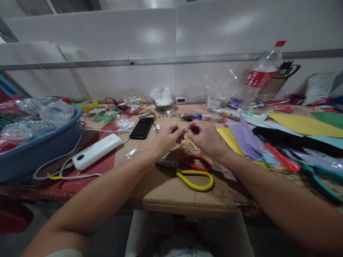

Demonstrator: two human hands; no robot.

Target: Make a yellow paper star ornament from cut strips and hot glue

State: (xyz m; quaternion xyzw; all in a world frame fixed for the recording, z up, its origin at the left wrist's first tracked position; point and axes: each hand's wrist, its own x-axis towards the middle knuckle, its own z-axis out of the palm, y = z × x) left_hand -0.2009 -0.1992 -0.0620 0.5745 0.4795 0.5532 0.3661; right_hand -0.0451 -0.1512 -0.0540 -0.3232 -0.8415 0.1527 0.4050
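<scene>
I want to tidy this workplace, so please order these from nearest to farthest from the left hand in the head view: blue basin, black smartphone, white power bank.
1. Black smartphone: just left of the left hand.
2. White power bank: farther left, lower in the view.
3. Blue basin: at the left edge of the view.

On my left I have a blue basin [40, 157] heaped with clear plastic pieces [57, 112], and beside it a white power bank [98, 151]. Past that I see a black phone [143, 127] lying flat. Near the wall [107, 35] is a metal bowl [163, 107] with crumpled clear plastic [161, 95], just beside a small white device with a screen [180, 100]. Over to my right I spot a red-capped bottle [261, 76], and nearer me, purple paper [241, 141], a yellow sheet [308, 123] and a teal-handled tool [308, 169]
</scene>
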